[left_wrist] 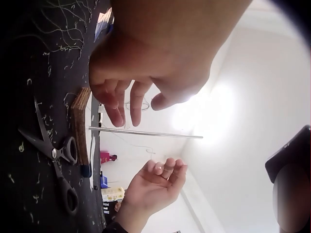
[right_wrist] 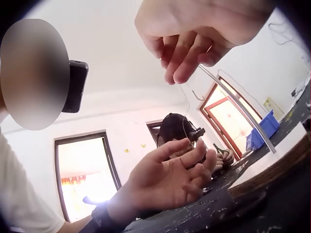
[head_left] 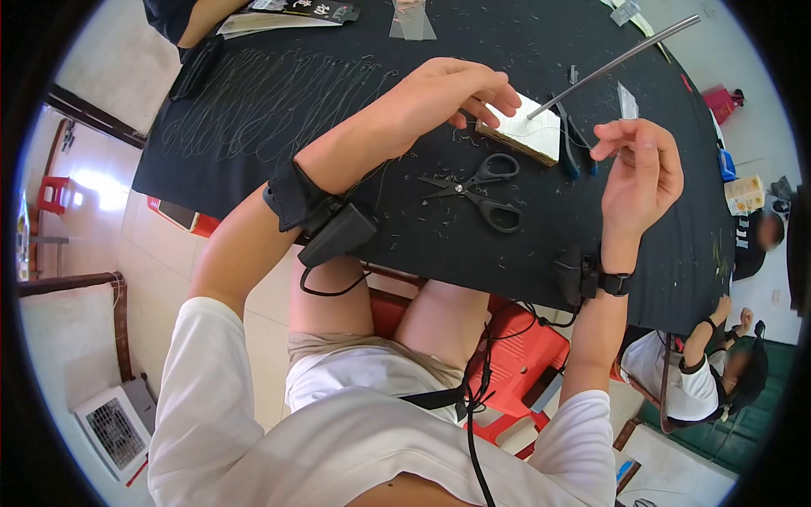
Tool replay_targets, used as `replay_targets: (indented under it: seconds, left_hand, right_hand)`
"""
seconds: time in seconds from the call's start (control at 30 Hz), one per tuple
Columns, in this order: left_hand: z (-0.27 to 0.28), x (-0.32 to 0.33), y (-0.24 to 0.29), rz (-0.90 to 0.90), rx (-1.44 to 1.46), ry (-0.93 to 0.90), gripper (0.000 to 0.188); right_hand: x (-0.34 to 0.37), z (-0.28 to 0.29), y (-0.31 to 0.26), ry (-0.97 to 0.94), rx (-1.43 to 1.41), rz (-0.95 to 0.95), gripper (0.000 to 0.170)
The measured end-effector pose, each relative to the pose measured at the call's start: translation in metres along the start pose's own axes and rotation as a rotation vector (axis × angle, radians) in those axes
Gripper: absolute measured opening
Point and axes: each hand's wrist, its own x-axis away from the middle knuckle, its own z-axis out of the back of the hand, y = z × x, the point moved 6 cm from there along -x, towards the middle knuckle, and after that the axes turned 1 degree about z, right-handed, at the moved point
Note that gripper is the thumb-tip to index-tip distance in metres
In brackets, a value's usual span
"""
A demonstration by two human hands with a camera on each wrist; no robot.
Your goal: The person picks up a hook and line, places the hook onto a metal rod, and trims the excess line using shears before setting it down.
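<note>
The thin wire is seen between the metal rod and the right hand, apparently pinched by its fingertips; the left hand's fingers are loosely bent, parted; light, springy, easily kinked, the wire is probably best held near its end.

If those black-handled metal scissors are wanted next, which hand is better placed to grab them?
Probably the left hand: in the head view it looks nearer the black-handled metal scissors and appears empty. The right hand seems busy, pinching a thin, pale thread.
</note>
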Motion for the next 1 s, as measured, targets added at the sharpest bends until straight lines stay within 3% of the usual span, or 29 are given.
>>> replay_targets:
  seconds: [0.23,0.33,0.4,0.57,0.63,0.73,0.83,1.0]
  left_hand:
    - [-0.005,0.001,0.005,-0.049,-0.177,-0.051,0.027]
    - [-0.013,0.0,-0.009,-0.026,-0.232,-0.204,0.027]
    - [-0.017,-0.001,-0.009,-0.124,-0.252,-0.279,0.024]
    - [-0.01,0.0,-0.008,0.035,-0.369,-0.21,0.022]
    - [-0.01,0.0,-0.001,-0.144,-0.231,-0.17,0.021]
    - [-0.008,-0.001,0.012,-0.269,-0.081,-0.125,0.02]
    - [-0.009,0.002,0.018,-0.305,-0.042,-0.111,0.021]
    - [-0.006,0.001,0.016,-0.327,-0.012,-0.072,0.022]
  right_hand:
    - [-0.002,-0.001,-0.003,-0.011,-0.148,0.014,0.02]
    - [-0.002,-0.002,-0.004,-0.009,-0.187,0.009,0.02]
    - [-0.003,0.0,-0.003,0.016,-0.22,0.015,0.02]
    - [-0.004,0.01,0.001,0.162,-0.173,-0.027,0.02]
    - [-0.004,0.012,0.002,0.231,-0.113,-0.034,0.019]
    - [-0.002,0.011,0.012,0.251,0.042,-0.147,0.017]
    - [0.001,-0.008,0.028,-0.03,0.101,-0.381,0.012]
    - [0.012,-0.033,0.042,-0.204,0.076,-0.514,0.01]
